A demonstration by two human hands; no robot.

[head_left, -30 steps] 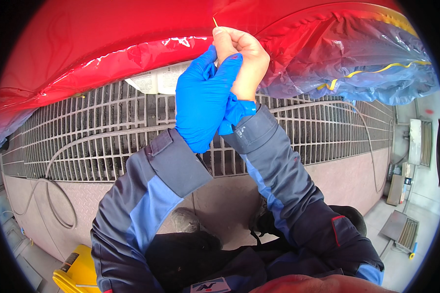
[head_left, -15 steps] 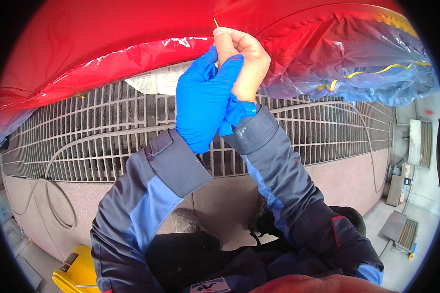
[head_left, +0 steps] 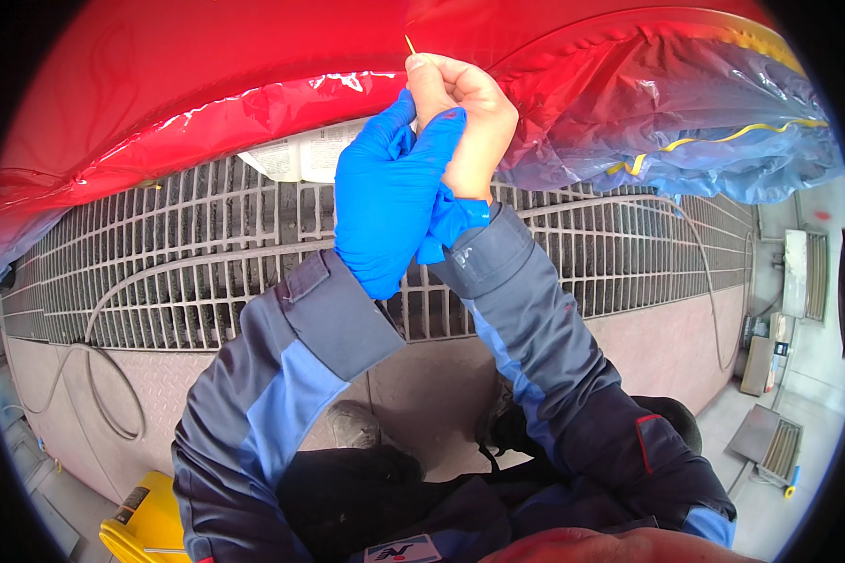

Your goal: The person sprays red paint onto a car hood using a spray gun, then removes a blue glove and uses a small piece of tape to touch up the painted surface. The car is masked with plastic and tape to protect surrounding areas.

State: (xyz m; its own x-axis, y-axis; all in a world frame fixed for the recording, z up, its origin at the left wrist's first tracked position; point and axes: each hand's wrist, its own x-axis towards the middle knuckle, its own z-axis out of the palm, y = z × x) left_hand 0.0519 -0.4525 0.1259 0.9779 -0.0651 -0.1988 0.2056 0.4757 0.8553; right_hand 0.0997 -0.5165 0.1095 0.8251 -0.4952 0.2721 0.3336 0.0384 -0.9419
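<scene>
My right hand (head_left: 479,122) is bare and closed, with a thin yellow stick (head_left: 410,44) pinched between thumb and fingertips. The stick points up at the glossy red panel (head_left: 253,42); whether its tip touches the paint I cannot tell. My left hand (head_left: 380,202), in a blue glove, is wrapped against the thumb side and heel of the right hand, its thumb lying across. Some of its fingers are hidden. Bunched blue glove material (head_left: 460,218) encircles the right wrist at the sleeve cuff.
Clear plastic sheeting (head_left: 667,103) with a yellow strip (head_left: 723,138) covers the right of the panel. Printed paper (head_left: 296,158) hangs below its edge. A hose (head_left: 150,272) crosses the floor grating (head_left: 235,220). A yellow container (head_left: 155,516) stands at lower left.
Both hands have shifted very slightly left, and the stick's tip with them. The grip on the stick and the hold of one hand on the other look the same.
</scene>
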